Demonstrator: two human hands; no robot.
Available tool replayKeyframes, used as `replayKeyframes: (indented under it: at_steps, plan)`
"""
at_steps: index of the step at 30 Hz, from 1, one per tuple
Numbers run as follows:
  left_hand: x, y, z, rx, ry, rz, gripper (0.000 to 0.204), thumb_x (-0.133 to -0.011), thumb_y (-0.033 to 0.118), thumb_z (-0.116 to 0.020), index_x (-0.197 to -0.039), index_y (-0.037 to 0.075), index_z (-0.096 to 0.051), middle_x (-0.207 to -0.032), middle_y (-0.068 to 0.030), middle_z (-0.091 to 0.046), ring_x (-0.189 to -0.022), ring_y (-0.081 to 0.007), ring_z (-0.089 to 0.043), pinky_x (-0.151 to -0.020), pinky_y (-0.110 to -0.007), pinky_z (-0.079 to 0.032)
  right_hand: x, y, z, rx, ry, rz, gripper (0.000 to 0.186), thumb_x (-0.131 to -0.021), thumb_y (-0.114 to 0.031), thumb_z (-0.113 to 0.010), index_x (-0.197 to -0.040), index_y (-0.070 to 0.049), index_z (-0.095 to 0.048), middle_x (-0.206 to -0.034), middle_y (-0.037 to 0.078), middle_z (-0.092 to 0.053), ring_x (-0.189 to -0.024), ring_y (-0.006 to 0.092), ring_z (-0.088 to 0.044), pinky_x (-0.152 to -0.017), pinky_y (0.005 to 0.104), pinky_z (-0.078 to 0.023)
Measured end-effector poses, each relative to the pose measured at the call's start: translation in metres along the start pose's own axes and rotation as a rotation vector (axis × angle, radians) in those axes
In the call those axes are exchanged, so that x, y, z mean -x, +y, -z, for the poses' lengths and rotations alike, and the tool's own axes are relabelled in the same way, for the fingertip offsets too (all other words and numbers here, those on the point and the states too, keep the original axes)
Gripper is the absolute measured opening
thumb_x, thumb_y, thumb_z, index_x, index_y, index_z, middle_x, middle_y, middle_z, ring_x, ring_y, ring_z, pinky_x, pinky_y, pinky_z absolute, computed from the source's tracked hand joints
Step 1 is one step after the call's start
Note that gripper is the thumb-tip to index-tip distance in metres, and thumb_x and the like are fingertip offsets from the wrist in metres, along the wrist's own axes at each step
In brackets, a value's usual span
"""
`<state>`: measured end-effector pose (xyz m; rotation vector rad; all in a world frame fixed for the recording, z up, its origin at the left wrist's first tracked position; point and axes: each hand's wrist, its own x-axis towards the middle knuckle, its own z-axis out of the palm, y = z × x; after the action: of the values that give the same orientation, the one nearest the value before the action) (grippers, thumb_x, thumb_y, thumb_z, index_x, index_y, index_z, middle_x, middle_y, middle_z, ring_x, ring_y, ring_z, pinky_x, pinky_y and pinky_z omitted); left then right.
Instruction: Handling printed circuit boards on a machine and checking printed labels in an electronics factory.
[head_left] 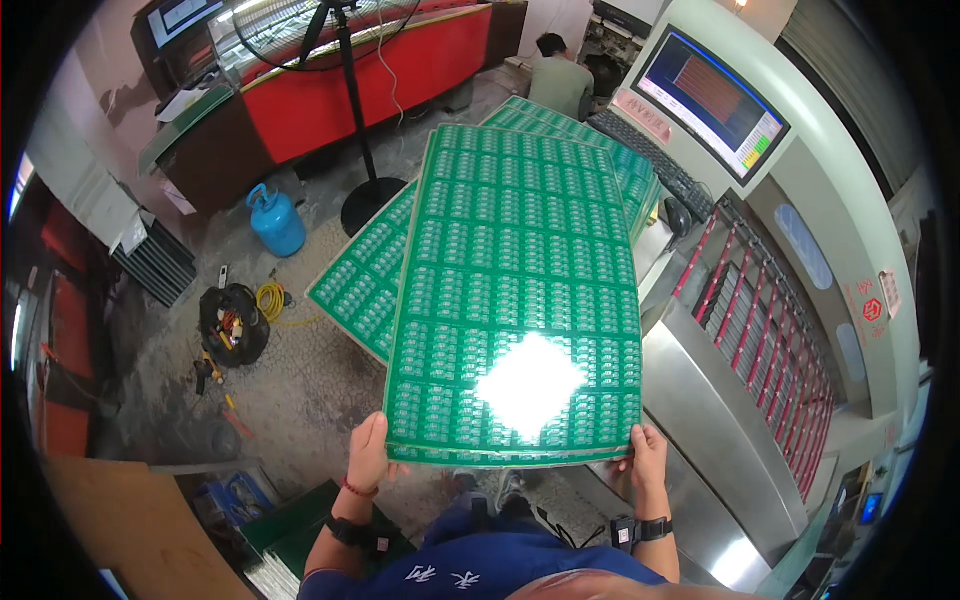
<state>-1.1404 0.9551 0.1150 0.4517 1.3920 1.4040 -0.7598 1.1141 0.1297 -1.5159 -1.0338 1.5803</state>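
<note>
A large green circuit board panel (pixel 520 270), covered in rows of small repeated patterns, spans the middle of the head view. My left hand (pixel 370 455) grips its near left corner, thumb on top and fingers below. At the near right corner my right hand (pixel 647 455) holds it the same way. A bright glare hides part of the panel's near half. Behind and partly under it lie more green panels, one jutting out at the left (pixel 365 275) and others at the far right (pixel 635 180).
To the right stands a machine with red-striped rollers (pixel 750 330), a steel front (pixel 710 450), a monitor (pixel 712 100) and a keyboard (pixel 650 155). Leftward are a fan stand (pixel 358 110), a blue gas cylinder (pixel 276 222) and a tool bag (pixel 233 325). A person (pixel 560 80) crouches at the back.
</note>
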Motion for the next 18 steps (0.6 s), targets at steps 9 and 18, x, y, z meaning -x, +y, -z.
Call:
replayKeyframes:
  at_steps: [9, 18]
  plan:
    - [0.006, -0.009, -0.002, -0.035, 0.119, 0.018, 0.031, -0.094, 0.026, -0.036, -0.085, -0.001, -0.051, -0.062, -0.0082, -0.057, -0.034, -0.0132, -0.048, -0.028, -0.020, -0.035, 0.016, -0.002, 0.008, 0.152, 0.059, 0.067, 0.029, -0.091, -0.026, -0.047, -0.081, 0.000, -0.054, -0.059, 0.008, -0.059, -0.039, 0.0117, -0.053, -0.031, 0.0194, -0.038]
    - [0.039, -0.016, -0.002, 0.007, -0.051, 0.030, 0.026, -0.093, 0.021, -0.036, -0.095, -0.001, -0.050, -0.064, -0.0091, -0.056, -0.038, -0.0153, -0.051, -0.032, -0.024, -0.041, 0.042, -0.001, 0.014, 0.043, 0.034, -0.077, 0.025, -0.092, -0.023, -0.045, -0.082, 0.000, -0.051, -0.055, 0.006, -0.053, -0.036, 0.0106, -0.047, -0.030, 0.0225, -0.035]
